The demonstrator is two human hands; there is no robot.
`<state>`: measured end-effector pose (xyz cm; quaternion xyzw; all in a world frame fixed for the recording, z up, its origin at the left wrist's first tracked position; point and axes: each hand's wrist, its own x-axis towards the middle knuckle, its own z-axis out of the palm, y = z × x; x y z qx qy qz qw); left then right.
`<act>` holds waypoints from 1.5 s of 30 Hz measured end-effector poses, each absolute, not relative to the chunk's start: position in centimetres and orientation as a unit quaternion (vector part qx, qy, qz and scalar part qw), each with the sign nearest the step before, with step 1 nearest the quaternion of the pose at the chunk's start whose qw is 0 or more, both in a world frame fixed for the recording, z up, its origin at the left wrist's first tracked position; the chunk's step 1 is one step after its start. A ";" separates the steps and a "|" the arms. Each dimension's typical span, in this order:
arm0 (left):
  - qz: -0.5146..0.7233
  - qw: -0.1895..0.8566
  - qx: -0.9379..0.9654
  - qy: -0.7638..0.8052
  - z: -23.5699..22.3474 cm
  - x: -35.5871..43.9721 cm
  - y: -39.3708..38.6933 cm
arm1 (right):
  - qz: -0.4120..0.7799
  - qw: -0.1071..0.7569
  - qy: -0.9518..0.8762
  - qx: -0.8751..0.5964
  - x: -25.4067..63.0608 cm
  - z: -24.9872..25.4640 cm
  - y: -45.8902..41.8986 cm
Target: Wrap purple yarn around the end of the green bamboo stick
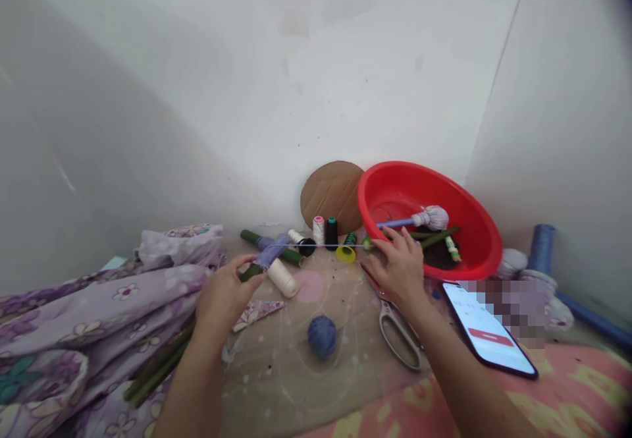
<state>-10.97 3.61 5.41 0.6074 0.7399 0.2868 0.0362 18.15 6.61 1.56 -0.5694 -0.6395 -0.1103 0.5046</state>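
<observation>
My left hand [226, 291] is closed in a pinch on a green stick [253, 270] whose far part is wrapped in lilac tape [271, 249]. A thin thread [326, 246] runs taut from that wrapped part to my right hand [399, 266]. The right hand's fingers are closed on the thread's end beside a small green piece [367, 244], just in front of the red basin [481, 230]. A blue ball of yarn [322, 336] lies on the mat between my forearms.
Thread spools [318, 227], a cream spool [283, 278] and a yellow tape roll [345, 254] stand behind the thread. Scissors [397, 329] and a lit phone [488, 336] lie at right. Floral cloth [99, 306] and green sticks [158, 365] are left. The basin holds a wrapped flower stick [429, 217].
</observation>
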 end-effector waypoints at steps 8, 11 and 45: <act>0.322 0.012 0.564 0.760 6.3 -11.6 3.1 | -0.293 0.427 -0.618 -0.591 17.9 2.9 5.4; 0.318 0.011 0.562 0.764 6.6 -11.4 2.9 | -0.307 0.494 -0.562 -0.588 19.6 4.2 4.8; 0.390 0.002 0.594 0.704 6.5 -9.3 2.4 | 0.093 0.206 -0.777 -0.587 15.5 -5.0 7.7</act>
